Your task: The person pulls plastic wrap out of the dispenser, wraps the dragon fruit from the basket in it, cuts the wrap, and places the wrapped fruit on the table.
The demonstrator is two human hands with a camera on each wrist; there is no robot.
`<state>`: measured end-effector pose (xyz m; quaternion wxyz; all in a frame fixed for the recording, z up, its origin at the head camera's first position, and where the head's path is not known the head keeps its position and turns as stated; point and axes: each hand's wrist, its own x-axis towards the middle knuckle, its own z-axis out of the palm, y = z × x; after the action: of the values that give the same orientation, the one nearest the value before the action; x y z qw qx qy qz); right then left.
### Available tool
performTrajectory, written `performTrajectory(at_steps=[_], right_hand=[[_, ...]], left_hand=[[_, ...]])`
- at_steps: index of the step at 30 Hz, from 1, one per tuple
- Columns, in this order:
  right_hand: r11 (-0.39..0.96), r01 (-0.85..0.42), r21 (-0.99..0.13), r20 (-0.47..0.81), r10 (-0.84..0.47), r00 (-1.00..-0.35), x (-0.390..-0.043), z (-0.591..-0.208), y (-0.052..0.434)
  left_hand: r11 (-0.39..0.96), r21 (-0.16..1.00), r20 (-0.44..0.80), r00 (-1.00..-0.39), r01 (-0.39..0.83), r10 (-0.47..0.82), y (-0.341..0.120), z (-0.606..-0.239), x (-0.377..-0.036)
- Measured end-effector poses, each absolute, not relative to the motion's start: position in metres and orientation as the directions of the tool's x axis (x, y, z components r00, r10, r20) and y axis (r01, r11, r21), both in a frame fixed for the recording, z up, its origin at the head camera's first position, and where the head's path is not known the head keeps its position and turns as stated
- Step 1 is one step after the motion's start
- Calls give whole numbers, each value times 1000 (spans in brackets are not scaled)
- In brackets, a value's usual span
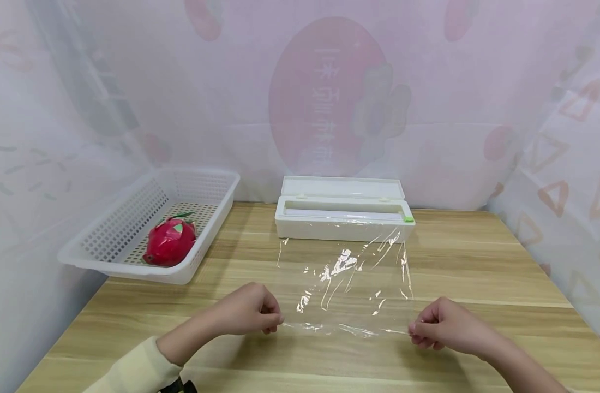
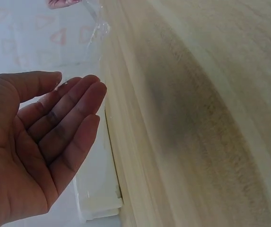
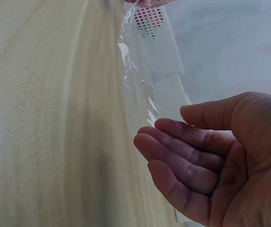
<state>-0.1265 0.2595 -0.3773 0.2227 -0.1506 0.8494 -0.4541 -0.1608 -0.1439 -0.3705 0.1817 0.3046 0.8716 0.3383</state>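
My left hand and right hand each pinch a near corner of the clear film, which spans between them and runs ahead to the white box, its long axis crosswise, neither hand clearly nearer.

Faint white characters run down the red shape on the back curtain, too blurred to read

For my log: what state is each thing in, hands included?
Left hand: pinching the film at its near left corner
Right hand: pinching its near right corner
Film: stretched from box to hands, creased
Box: lid open
Basket: upright, holding the fruit
Fruit: lying down
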Motion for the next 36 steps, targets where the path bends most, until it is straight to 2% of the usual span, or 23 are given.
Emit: performTrajectory(at_steps=[13,24,36], right_hand=[[584,-65,-809,-257,-451,-855,-123,-389,257],[645,-131,-753,-254,-469,-846,-121,-391,259],[655,-99,-749,-296,-464,-835,-117,-391,261]], left_hand=[[663,652,-125,-810,369,573,-143,-380,-155],[632,656,-131,-762,413,634,-144,-385,-152],[620,718,-211,-750,316,626,-145,-384,-145]])
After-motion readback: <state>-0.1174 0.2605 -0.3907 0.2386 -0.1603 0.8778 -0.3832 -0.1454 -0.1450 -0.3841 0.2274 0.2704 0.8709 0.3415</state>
